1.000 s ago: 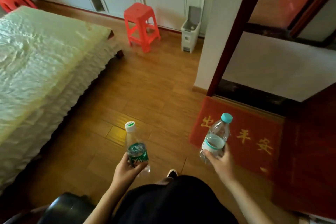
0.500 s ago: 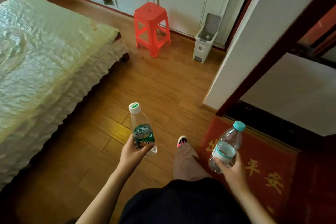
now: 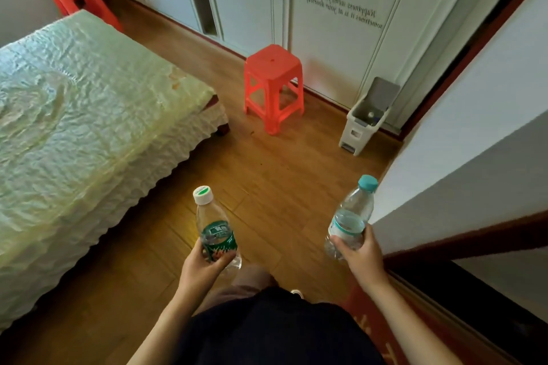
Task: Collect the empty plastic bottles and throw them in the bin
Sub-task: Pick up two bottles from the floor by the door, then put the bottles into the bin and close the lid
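- Left hand [image 3: 204, 268] has its fingers [image 3: 221, 261] wrapped round the lower half of a clear plastic bottle with a green label and a white cap [image 3: 216, 228]. It's held upright, cap pointing away from the fingers.
- Right hand [image 3: 360, 256] is doing the same with a clear plastic bottle with a pale blue label and a teal cap [image 3: 350, 218], gripped low down and leaning a bit to the right above the fingers. Both look empty, as far as I can tell.
- So collecting looks done for these two, and this is the carry-to-the-bin part.
- The small white plastic bin with its grey lid flipped up [image 3: 363, 123] sits on the wooden floor [image 3: 267, 187], well ahead of both hands, closer to the right one, tucked against the white wardrobe doors [image 3: 335, 38].
- An orange plastic stool [image 3: 274, 83] stands ahead of the left fingers, just left of the bin. The bed with the pale green cover [image 3: 74, 115] is way off to the left.
- Next move, I reckon: walk up until the hands are over the opening, then let go one bottle at a time. The opening looks narrow, so going cap first or bottom first might help, and there's already something in there.
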Available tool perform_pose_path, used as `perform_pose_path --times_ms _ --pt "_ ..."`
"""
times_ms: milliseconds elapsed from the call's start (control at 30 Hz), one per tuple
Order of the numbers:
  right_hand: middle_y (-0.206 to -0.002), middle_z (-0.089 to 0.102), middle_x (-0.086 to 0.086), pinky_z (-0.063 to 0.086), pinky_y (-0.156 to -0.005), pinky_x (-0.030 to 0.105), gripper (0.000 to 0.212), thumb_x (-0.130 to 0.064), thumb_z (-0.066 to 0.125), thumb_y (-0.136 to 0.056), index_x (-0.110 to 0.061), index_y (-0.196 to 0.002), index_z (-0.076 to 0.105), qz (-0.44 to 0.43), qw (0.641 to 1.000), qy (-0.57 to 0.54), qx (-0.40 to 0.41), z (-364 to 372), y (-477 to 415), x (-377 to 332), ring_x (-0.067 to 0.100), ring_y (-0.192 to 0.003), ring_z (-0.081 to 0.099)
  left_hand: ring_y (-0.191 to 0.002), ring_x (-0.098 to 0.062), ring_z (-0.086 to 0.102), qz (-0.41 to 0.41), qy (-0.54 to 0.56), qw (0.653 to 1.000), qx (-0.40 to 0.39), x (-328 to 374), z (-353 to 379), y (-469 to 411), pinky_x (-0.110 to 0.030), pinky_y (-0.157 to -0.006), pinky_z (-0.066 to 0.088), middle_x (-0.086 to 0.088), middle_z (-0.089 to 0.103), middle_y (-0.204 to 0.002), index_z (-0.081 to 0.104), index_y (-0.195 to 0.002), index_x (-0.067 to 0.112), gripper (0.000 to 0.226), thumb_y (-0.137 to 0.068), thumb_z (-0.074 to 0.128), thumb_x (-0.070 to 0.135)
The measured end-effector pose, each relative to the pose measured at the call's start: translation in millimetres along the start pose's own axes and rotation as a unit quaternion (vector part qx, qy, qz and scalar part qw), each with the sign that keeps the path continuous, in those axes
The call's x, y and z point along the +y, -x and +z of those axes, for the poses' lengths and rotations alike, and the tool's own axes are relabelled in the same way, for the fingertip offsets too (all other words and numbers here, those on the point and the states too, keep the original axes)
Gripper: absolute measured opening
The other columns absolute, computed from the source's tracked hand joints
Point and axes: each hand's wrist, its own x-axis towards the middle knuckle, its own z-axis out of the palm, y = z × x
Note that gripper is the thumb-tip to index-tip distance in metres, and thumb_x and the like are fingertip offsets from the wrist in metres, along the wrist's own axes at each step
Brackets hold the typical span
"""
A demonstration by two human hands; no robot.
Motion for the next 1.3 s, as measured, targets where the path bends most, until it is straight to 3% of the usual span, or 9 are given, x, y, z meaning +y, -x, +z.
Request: perform_pose_path --times_ms 100,300,533,667,800,1067,1200,1300 --pt "-0.122 0.062 -0.002 0.051 -0.072 0.005 0.071 -0.024 0.079 -0.078 -0.017 -0.139 0.044 -0.009 1.000 -0.002 -0.001 15.7 -65.0 -24.7 0.004 -0.106 0.062 -0.090 -0.007 0.066 -0.023 0.006 1.000 0.014 11.7 0.5 -50.9 -0.018 -0.067 0.051 0.009 0.068 -0.098 0.056 -0.114 0.024 0.051 -0.071 0.083 0.017" --pt "-0.121 0.059 -0.005 0.049 -0.066 0.007 0.066 -0.028 0.076 -0.080 -0.021 -0.136 0.043 0.001 0.999 0.005 0.042 55.2 -195.0 -65.8 0.008 -0.105 0.060 -0.094 -0.016 0.067 -0.039 -0.020 0.999 -0.003 50.4 -2.3 -201.1 -0.033 -0.079 0.055 0.004 0.069 -0.103 0.055 -0.117 0.025 0.055 -0.070 0.084 0.022" --pt "-0.120 0.057 -0.005 0.047 -0.078 0.011 0.067 -0.029 0.076 -0.080 -0.021 -0.137 0.043 0.029 0.992 -0.001 0.122 62.0 -312.0 -127.6 0.005 -0.100 0.058 -0.097 -0.014 0.066 0.020 -0.089 0.993 -0.073 174.5 10.0 -377.8 -0.040 -0.086 0.055 0.008 0.068 -0.105 0.053 -0.118 0.030 0.059 -0.068 0.084 0.036" --pt "-0.123 0.063 0.002 0.054 -0.091 0.034 0.068 -0.032 0.079 -0.077 -0.018 -0.135 0.046 0.068 0.980 -0.011 0.185 50.9 -354.3 -139.6 0.019 -0.110 0.062 -0.097 -0.013 0.067 0.062 -0.118 0.981 -0.139 243.4 45.3 -453.2 -0.042 -0.087 0.055 0.007 0.070 -0.105 0.056 -0.118 0.027 0.058 -0.068 0.084 0.039" --pt "-0.125 0.059 0.004 0.051 -0.086 0.026 0.068 -0.025 0.080 -0.076 -0.014 -0.134 0.046 0.112 0.964 -0.045 0.235 38.8 -391.6 -143.3 0.020 -0.112 0.060 -0.097 -0.010 0.067 0.085 -0.133 0.969 -0.192 296.2 93.5 -509.0 -0.037 -0.086 0.055 0.007 0.071 -0.104 0.057 -0.118 0.025 0.058 -0.069 0.083 0.039" --pt "-0.122 0.061 0.005 0.054 -0.093 0.039 0.064 -0.025 0.079 -0.077 -0.014 -0.132 0.047 0.132 0.952 -0.077 0.266 -20.0 -532.6 -150.6 0.024 -0.113 0.060 -0.093 -0.009 0.069 0.084 -0.144 0.959 -0.230 367.5 204.7 -609.2 -0.035 -0.083 0.057 0.007 0.073 -0.099 0.056 -0.108 0.041 0.050 -0.066 0.084 0.040" --pt "-0.118 0.061 0.002 0.048 -0.075 0.016 0.061 -0.021 0.078 -0.079 -0.012 -0.131 0.047 0.112 0.954 -0.083 0.265 -61.0 -606.3 -177.1 0.015 -0.104 0.060 -0.091 -0.009 0.070 0.081 -0.170 0.953 -0.235 414.4 249.6 -652.4 -0.036 -0.082 0.057 0.007 0.073 -0.098 0.055 -0.103 0.045 0.054 -0.057 0.082 0.051" --pt "-0.118 0.060 -0.002 0.048 -0.071 0.011 0.060 -0.023 0.077 -0.079 -0.015 -0.130 0.046 0.096 0.957 -0.079 0.261 -89.6 -655.7 -198.9 0.003 -0.096 0.060 -0.088 -0.009 0.067 0.107 -0.200 0.944 -0.239 453.9 284.2 -679.5 -0.028 -0.074 0.053 0.011 0.070 -0.092 0.054 -0.103 0.037 0.049 -0.065 0.085 0.037"
